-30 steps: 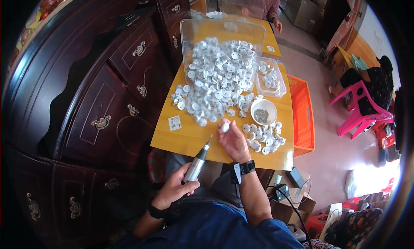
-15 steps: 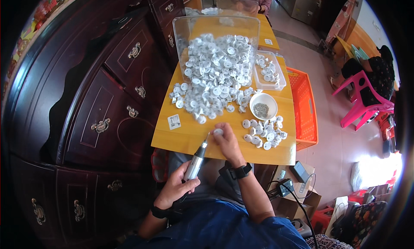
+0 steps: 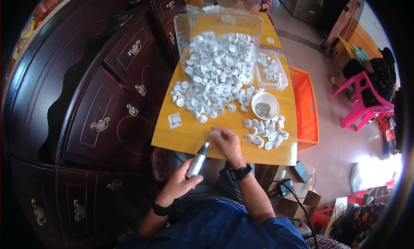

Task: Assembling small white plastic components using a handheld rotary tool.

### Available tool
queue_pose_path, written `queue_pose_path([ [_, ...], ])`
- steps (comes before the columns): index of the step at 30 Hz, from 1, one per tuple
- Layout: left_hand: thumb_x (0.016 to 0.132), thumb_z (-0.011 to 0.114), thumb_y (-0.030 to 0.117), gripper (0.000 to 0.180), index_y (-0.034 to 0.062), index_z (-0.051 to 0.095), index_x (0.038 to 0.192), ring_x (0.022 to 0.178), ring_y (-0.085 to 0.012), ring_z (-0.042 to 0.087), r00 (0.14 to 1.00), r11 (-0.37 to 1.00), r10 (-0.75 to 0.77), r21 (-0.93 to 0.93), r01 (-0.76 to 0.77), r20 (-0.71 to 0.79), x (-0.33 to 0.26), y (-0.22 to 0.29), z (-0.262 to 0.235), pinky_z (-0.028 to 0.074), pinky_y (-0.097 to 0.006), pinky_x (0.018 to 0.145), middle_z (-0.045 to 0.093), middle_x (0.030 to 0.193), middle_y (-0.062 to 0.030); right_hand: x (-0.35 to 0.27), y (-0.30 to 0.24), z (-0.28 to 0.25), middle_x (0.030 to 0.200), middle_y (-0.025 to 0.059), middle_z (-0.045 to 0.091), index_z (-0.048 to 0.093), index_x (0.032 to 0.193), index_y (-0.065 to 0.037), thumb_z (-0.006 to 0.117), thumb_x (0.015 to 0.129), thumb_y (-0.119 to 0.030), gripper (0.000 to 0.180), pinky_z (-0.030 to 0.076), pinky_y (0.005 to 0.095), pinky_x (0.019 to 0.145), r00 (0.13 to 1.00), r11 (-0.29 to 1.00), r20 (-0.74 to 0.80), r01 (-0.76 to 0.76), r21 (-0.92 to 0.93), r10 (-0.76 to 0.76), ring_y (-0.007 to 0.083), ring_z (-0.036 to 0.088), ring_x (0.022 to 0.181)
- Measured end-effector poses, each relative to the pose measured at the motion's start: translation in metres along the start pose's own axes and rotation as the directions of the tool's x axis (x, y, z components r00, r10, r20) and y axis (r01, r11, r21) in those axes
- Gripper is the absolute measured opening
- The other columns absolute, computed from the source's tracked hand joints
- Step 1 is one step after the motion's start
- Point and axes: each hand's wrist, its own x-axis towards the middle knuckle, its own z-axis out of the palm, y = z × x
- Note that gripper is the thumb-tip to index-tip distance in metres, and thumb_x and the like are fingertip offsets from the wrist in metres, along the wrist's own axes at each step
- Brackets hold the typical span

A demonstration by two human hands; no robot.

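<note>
A silver-and-black driver (image 3: 197, 163) is held in the left hand (image 3: 179, 183), its barrel enclosed by thumb and fingers, its tip slanted up over the near edge of the table surface (image 3: 172, 135). A round white part (image 3: 215, 132) is pinched between the thumb and fingers of the right hand (image 3: 228, 145), above the near edge and left of its middle. The driver's tip is brought close beside this part; whether the two touch cannot be told. A black band is worn on each wrist.

A white label (image 3: 174, 120) is laid flat near the left edge of the surface. Toward the near right corner, a small group of white parts (image 3: 267, 135) is scattered. Just beyond it, near the right edge, a white bowl (image 3: 276, 104) is placed, with small grey pieces (image 3: 262, 109) gathered inside. Farther along the right edge, a small clear tray (image 3: 274, 85) is partly filled with white parts. Toward the far edge, a large heap of white parts (image 3: 222, 63) is contained in a big clear bin (image 3: 211, 23) and spread out of it toward the middle of the surface.

Beside the right edge, an orange crate (image 3: 307, 107) is set. Farther right, a pink chair (image 3: 362, 96) is occupied by a person (image 3: 381, 79). To the left, a dark wooden cabinet (image 3: 90, 102) is seen.
</note>
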Motion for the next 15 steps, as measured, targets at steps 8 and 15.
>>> queue_pose_path([
  [8,0.093,0.071,0.022,0.061,0.0044,0.044,0.144,0.063,-0.0065,0.055,1.000,0.998,0.003,0.069,-0.002,-0.011,0.0050,-0.0041,-0.0006,0.049,-0.024,0.059,0.058,0.085,-0.0011,-0.0021,-0.0013,0.0023,0.070,-0.0105,0.054,0.072,0.113,-0.004,0.068,0.094,-0.008,0.020,0.033,0.0173,0.052,1.000,1.000,-0.012,0.015,-0.018,-0.015,-0.0012,0.041,0.060],
  [15,0.093,0.072,0.024,0.061,0.0042,0.044,0.144,0.063,-0.0068,0.055,1.000,0.996,-0.004,0.084,0.005,-0.011,0.0060,-0.0044,-0.0015,0.049,-0.024,0.058,0.059,0.085,-0.0015,-0.0024,-0.0012,0.0025,0.071,-0.0097,0.056,0.072,0.112,-0.003,0.069,0.093,-0.008,0.020,0.036,0.0169,0.054,1.000,0.999,-0.015,0.023,-0.043,-0.024,-0.0012,0.045,0.061],
])
